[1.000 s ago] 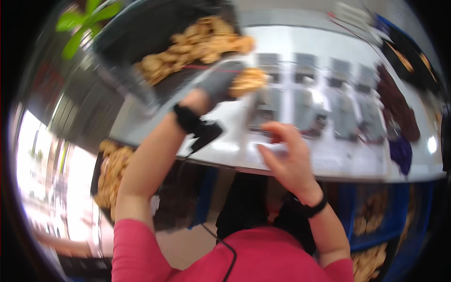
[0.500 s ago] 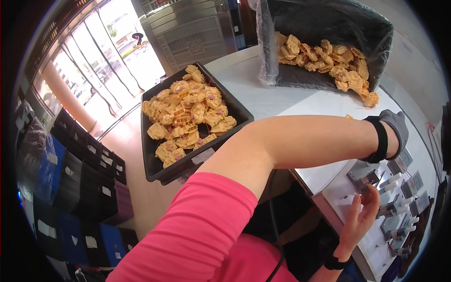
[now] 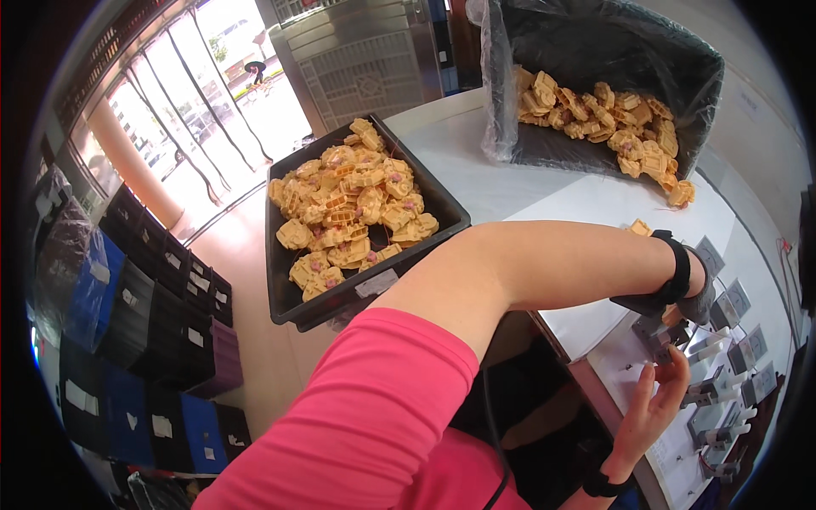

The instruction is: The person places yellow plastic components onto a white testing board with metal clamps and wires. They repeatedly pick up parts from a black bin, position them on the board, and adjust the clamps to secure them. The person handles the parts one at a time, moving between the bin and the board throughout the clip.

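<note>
My left hand (image 3: 699,304), in a grey glove with a black wrist strap, bends down over a small grey metal clamp fixture (image 3: 650,334). Its fingers look bunched at the fixture; whatever they hold is hidden. Just below, my bare right hand (image 3: 653,406) has its thumb and fingers apart, with a fingertip close to the same fixture. One yellow moulded plastic part (image 3: 640,227) lies on the white tabletop (image 3: 544,200), partly behind my left forearm. Several more fixtures with white handles (image 3: 722,435) line the board to the right.
A black tray (image 3: 450,217) heaped with yellow plastic parts (image 3: 344,200) stands left of the table. At the back, a tipped plastic-lined black bin (image 3: 586,51) spills similar parts (image 3: 650,157) onto the tabletop. Stacked black and blue crates (image 3: 157,314) stand at far left. A dark cable (image 3: 491,425) hangs beside me.
My gloved left hand has come down and nearer, from above the table to the fixture by my right hand. My right hand keeps nearly the same pose. The view has shifted slightly.
</note>
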Motion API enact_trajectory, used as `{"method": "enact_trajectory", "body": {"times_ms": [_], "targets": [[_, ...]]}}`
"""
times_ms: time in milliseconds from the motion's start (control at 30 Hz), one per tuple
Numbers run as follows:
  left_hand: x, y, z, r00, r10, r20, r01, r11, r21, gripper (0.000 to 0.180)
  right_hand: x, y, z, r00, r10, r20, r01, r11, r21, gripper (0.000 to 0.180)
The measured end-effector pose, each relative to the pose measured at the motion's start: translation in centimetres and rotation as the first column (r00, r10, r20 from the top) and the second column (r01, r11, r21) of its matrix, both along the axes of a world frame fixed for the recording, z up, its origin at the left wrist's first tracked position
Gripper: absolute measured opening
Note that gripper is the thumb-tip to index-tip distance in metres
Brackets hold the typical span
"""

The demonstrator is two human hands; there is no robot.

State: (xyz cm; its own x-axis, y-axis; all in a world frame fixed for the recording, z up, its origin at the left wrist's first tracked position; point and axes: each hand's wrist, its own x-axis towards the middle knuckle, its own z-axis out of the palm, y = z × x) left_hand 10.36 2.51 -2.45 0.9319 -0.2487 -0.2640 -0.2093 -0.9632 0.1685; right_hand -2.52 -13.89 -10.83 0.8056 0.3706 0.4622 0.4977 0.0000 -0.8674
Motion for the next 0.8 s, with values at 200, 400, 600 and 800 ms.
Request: {"method": "enact_trajectory", "body": {"times_ms": [200,400,600,800], "targets": [[-4.1,2.5,-0.2,0.975,0.141,0.174,-0.049,0.894,-0.446,0.089,0.2,0.4,-0.3,0.991,-0.130,-0.018,0.131,0.984,0.117,0.037],[-11.1,12.5,-1.6,0.894,0.426,0.135,-0.343,0.848,-0.405,0.081,-0.2,-0.4,-0.9,0.976,-0.211,0.050,0.210,0.978,0.024,0.030],[-12.6,23.0,-3.8,0.802,0.560,0.207,-0.540,0.828,-0.149,0.076,-0.5,0.0,-0.7,0.986,-0.148,0.077,0.156,0.982,-0.103,0.022],[-6.2,22.7,-4.1,0.800,0.579,0.156,-0.573,0.815,-0.085,0.079,0.1,1.3,1.5,0.968,-0.041,0.249,0.139,0.910,-0.391,0.014]]}}
